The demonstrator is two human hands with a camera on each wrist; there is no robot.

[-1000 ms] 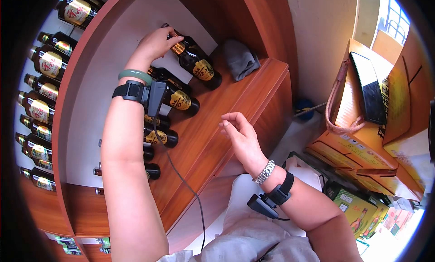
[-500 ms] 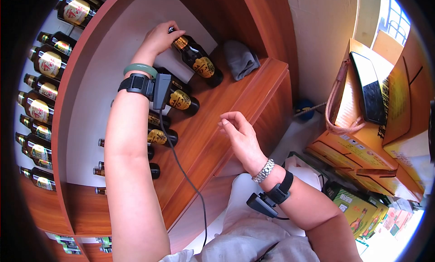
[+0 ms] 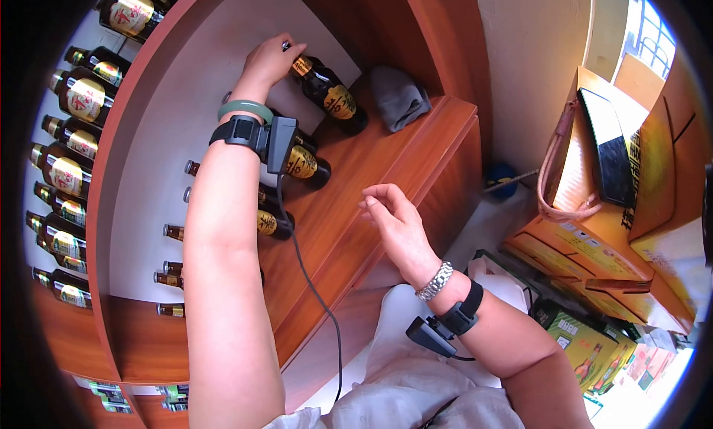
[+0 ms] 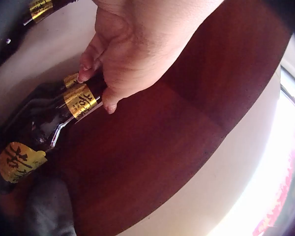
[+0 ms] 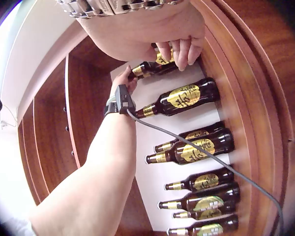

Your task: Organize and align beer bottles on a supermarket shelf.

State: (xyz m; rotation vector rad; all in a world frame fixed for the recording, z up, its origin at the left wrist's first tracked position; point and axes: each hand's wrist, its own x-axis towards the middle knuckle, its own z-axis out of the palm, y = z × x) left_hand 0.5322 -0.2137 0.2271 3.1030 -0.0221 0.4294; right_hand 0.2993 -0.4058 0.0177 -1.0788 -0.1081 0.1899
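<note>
My left hand [image 3: 269, 61] grips a dark beer bottle [image 3: 338, 101] by the top of its neck, fingers on one side and thumb on the other. The bottle stands on the wooden shelf [image 3: 327, 206] and has gold neck and body labels; another gold-labelled neck shows just behind it in the left wrist view. Beside its base lies a grey cloth [image 3: 401, 101]. My right hand [image 3: 397, 225] hangs in front of the shelf edge, fingers loosely bent, holding nothing. Below the left hand, more dark bottles [image 5: 191, 150] stand in a row, partly hidden by the left forearm in the head view.
Another compartment at the left holds several labelled bottles [image 3: 82, 99] behind a wooden divider [image 3: 111, 139]. On the right, a phone [image 3: 605, 147] and a brown strap [image 3: 546, 162] lie on yellow cartons [image 3: 579, 247]. A black cable [image 3: 316, 303] runs down from the left wrist camera.
My left hand has slid up toward the bottle's top and moved a little right. The gripped bottle has shifted slightly toward the back of the shelf. My right hand stays in place.
</note>
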